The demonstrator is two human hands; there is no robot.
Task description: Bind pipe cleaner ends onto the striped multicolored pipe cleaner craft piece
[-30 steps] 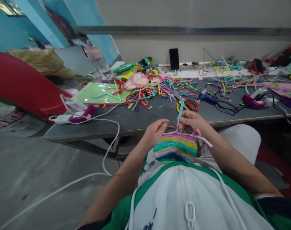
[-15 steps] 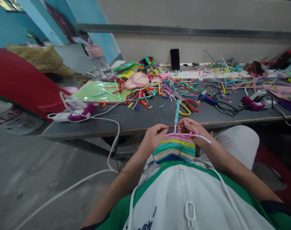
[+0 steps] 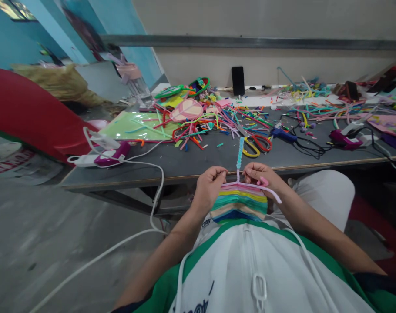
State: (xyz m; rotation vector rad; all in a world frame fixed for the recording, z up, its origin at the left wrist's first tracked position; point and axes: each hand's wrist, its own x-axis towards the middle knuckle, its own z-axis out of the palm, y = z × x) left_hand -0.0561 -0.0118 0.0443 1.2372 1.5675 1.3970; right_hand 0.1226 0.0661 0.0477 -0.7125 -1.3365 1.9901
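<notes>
A striped pipe-cleaner piece (image 3: 239, 202) rests against my lap and shirt, with bands of pink, yellow, teal, beige and blue. A twisted stem (image 3: 240, 154), turquoise above and pale pink below, stands up from its middle. Across its top edge runs a pale pink pipe cleaner (image 3: 272, 194), its right end hanging free past my wrist. My left hand (image 3: 211, 184) is closed in a pinch at the upper left of the piece. On the other side of the stem, my right hand (image 3: 261, 177) is closed with fingertips pinched; a small pink curl lies by its palm. The exact grip points are hidden.
Scissors (image 3: 251, 148) and a blue glue gun (image 3: 283, 134) lie on the grey table (image 3: 185, 165), before heaped pipe-cleaner scraps. A phone (image 3: 238, 81) leans at the back. At left are a purple device (image 3: 113, 155), a bottle (image 3: 134, 82) and a trailing white cable (image 3: 160, 182).
My hands have shifted only slightly, still at either side of the stem. The free right end of the pale pink pipe cleaner has dropped lower. The view has moved a little.
</notes>
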